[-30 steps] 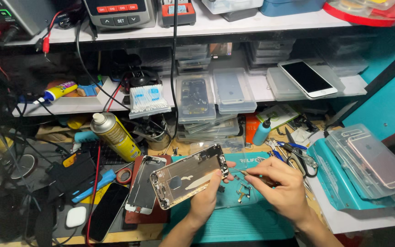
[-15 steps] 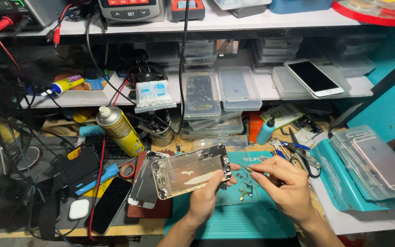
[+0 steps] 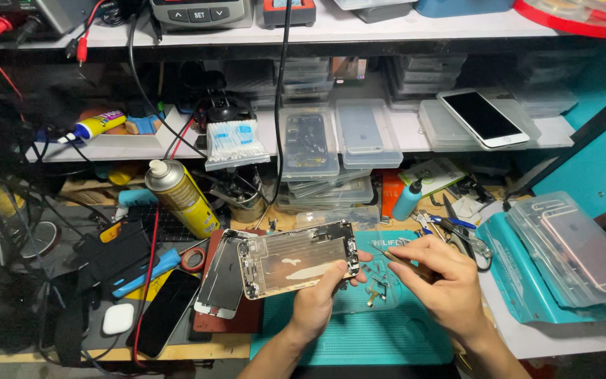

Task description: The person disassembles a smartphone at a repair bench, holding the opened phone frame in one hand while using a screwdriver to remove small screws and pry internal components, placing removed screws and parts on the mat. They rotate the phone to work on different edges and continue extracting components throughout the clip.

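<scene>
My left hand [image 3: 322, 300] holds an opened phone housing [image 3: 296, 259], silver inside, by its lower right corner, tilted above the teal work mat [image 3: 373, 335]. My right hand [image 3: 440, 284] grips thin tweezers [image 3: 387, 254] whose tip points at the housing's right end. Several small screws and parts [image 3: 374, 289] lie on the mat between my hands. A detached phone screen [image 3: 221, 274] lies just left of the housing on a dark red pad.
A yellow spray can [image 3: 181, 195] stands left of centre. A black phone [image 3: 163, 321] and a white earbud case [image 3: 118, 318] lie at the front left. Clear trays with phone housings [image 3: 576, 245] sit at the right. Shelves behind hold stacked parts boxes [image 3: 331, 137] and a white phone [image 3: 483, 117].
The view has shifted slightly downward and left. My right hand has brought the tweezers closer to the housing's right end. My left hand keeps holding the housing in the same spot.
</scene>
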Demonstrator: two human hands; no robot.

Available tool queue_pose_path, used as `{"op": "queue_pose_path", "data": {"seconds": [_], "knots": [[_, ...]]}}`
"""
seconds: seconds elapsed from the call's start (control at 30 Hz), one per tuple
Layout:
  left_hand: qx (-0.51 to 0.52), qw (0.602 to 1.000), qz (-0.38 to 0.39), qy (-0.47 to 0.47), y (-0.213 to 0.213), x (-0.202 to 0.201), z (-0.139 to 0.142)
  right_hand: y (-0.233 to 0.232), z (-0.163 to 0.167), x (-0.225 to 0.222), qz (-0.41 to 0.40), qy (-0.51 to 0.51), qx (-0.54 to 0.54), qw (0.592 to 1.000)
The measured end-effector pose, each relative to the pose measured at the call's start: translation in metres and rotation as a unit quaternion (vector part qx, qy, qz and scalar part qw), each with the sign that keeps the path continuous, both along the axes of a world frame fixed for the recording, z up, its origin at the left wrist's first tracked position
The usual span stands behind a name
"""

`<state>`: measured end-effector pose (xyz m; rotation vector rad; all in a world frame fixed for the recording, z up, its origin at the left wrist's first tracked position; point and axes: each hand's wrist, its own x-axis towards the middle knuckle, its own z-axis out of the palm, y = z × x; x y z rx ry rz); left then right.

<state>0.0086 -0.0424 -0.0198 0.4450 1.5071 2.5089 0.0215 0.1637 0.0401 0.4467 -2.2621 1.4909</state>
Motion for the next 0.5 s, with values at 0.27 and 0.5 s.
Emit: {"op": "queue_pose_path", "data": {"seconds": [0.27, 0.5], "knots": [[-0.029, 0.999, 0.015, 0.001, -0.007, -0.010, -0.001, 0.007, -0.016, -0.015, 0.000, -0.162, -0.063, 0.985], [-0.023, 1.000, 0.002, 0.005, -0.014, -0.017, -0.012, 0.017, -0.032, -0.030, 0.086, -0.208, -0.120, 0.967]]}}
